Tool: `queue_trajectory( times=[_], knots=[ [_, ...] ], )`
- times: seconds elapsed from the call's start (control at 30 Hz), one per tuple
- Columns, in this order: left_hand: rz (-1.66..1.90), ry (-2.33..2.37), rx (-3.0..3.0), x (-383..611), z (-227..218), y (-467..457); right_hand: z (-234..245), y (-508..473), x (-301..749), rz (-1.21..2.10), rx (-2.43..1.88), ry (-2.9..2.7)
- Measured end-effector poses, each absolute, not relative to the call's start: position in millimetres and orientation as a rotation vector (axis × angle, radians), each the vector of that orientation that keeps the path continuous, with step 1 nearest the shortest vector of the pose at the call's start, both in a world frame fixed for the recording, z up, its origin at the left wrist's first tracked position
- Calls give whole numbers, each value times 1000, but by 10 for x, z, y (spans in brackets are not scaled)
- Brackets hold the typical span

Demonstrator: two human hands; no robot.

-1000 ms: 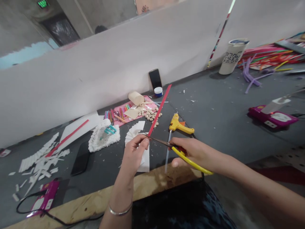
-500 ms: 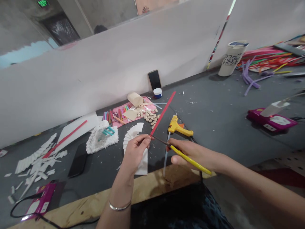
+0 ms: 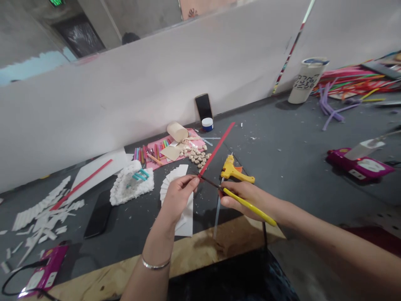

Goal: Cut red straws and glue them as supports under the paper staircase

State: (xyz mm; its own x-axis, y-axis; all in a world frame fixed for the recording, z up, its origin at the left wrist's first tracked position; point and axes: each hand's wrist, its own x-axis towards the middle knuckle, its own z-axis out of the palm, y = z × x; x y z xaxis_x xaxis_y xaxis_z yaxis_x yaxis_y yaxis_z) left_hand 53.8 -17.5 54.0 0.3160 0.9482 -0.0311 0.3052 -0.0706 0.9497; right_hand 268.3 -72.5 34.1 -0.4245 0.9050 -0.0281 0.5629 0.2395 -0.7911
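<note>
Between the thumb and fingers of my left hand (image 3: 181, 194) is the lower end of a red strip (image 3: 217, 147), which slants up and to the right. My right hand (image 3: 246, 198) is closed round yellow-handled scissors (image 3: 250, 207). Their dark blades reach to the strip right beside my left fingertips; whether they have cut into it I cannot tell. Under and beside my left hand lie folded white paper pieces (image 3: 184, 217). Just beyond my right hand rests a yellow glue gun (image 3: 233, 170), with a clear glue stick (image 3: 217, 215) running toward the table edge.
To the left are a white fluffy piece (image 3: 133, 184), a black phone (image 3: 97, 215), white paper scraps (image 3: 40, 230) and another red strip (image 3: 83, 184). Wooden pieces (image 3: 199, 159) lie beyond my hands. Purple power strips (image 3: 359, 165) (image 3: 46, 267) and a cup (image 3: 308, 81) stand at the sides.
The view has shifted slightly. The scissor blades now cross at the red strip by my left fingertips, a little further left than before. Both hands keep their hold.
</note>
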Motion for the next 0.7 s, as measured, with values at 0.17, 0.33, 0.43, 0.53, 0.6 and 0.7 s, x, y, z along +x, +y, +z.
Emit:
queue_trajectory(
  times=[0.17,0.33,0.43,0.53,0.6,0.7],
  knots=[
    [764,1174,1628,563,523,-82,343,-648,2676,967,-1465,-2089],
    [748,1167,1640,571,435,12,291,-541,2677,940,-1547,-2107],
    [732,1165,1658,581,407,49,267,-495,2700,943,-1560,-2134],
    [737,1178,1662,598,419,66,289,-476,2729,950,-1564,-2172],
    [750,1192,1651,612,437,67,334,-477,2740,946,-1578,-2202],
    [751,1196,1637,639,459,58,420,-481,2742,941,-1623,-2227]
  ],
)
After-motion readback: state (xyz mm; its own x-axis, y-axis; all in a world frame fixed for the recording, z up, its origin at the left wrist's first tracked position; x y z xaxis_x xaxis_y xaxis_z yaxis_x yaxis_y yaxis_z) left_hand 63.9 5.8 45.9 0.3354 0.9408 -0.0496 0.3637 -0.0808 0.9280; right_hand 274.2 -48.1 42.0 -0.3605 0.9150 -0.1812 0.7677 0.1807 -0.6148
